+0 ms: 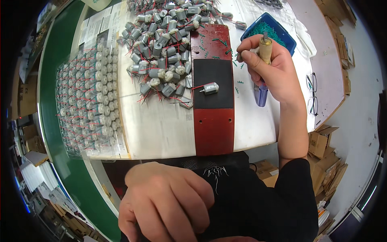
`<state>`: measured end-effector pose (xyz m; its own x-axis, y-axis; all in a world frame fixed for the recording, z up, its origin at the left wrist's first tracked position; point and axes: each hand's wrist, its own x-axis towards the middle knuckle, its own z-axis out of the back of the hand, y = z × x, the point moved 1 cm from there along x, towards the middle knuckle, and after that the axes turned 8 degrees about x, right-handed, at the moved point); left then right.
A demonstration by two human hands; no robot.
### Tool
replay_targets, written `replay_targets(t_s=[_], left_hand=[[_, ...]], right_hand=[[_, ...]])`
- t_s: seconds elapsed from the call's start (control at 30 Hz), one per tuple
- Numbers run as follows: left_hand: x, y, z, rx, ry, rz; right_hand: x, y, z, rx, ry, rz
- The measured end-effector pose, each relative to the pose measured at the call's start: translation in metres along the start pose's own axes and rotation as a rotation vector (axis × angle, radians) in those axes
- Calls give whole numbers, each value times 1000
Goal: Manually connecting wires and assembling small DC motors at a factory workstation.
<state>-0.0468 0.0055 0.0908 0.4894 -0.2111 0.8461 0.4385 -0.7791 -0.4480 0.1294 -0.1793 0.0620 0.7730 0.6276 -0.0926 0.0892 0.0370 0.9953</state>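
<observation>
Above the blue tray's near edge, my right hand [268, 66] is wrapped round a hand tool [265, 52] with a yellowish, wrapped-looking upper part and a clear blue-purple lower end [261, 96]. Its narrow metal tip points up and away from me. My left hand [165, 199] is raised close to the camera, back showing, fingers curled; their tips and anything in them are hidden. A small grey motor [210, 88] with red wires lies on the black pad [213, 70] of the dark red board [213, 131], touched by neither hand.
Loose motors [163, 48] are heaped left of the board. Farther left, clear plastic trays [90, 101] hold rows of motors. The blue tray [291, 35] contains small green pieces, some scattered beside the board. Eyeglasses [312, 94] lie at the right edge; cardboard boxes [322, 141] stand below.
</observation>
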Motion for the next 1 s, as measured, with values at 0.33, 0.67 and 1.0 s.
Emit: replay_targets(t_s=[0.33, 0.67, 1.0], left_hand=[[-11, 7, 30, 1950, -232, 757], [-30, 24, 40, 1769, -37, 808], [-25, 33, 40, 1724, -252, 576]], right_hand=[[-7, 9, 2, -36, 38, -36], [-17, 2, -9, 20, 85, -166], [-26, -4, -33, -55, 185, 112]])
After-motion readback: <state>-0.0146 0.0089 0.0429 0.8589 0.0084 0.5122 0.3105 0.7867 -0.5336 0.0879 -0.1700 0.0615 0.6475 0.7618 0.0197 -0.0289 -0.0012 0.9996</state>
